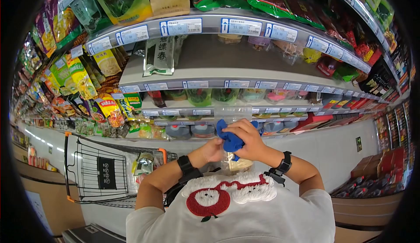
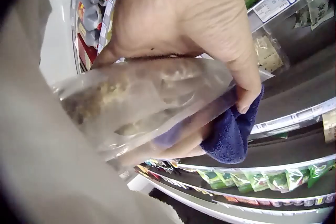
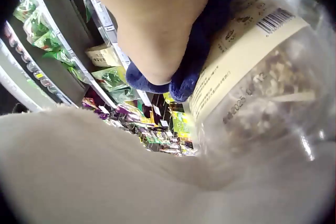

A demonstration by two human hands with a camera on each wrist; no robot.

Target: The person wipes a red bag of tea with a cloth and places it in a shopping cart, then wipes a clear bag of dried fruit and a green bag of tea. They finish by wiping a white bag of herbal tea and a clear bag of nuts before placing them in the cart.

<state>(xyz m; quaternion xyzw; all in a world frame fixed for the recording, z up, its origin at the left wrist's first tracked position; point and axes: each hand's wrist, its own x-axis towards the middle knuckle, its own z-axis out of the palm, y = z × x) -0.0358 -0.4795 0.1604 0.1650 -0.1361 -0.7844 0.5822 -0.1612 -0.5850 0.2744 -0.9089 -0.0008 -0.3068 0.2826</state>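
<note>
A clear plastic bag with a cream label hangs in front of the person's chest; pale dried pieces show inside it in the right wrist view. The right hand grips a blue cloth against the bag's upper part. At the bag's left side is the left hand, its thumb by the cloth. In the left wrist view the left hand holds the bag, thumb on the blue cloth, with fingers seen through the plastic.
Shelves of packaged goods with price tags stand ahead, one green-white pouch upright on the middle shelf. A wire shopping cart holding some packages is at the left. Stacked boxes stand at the right.
</note>
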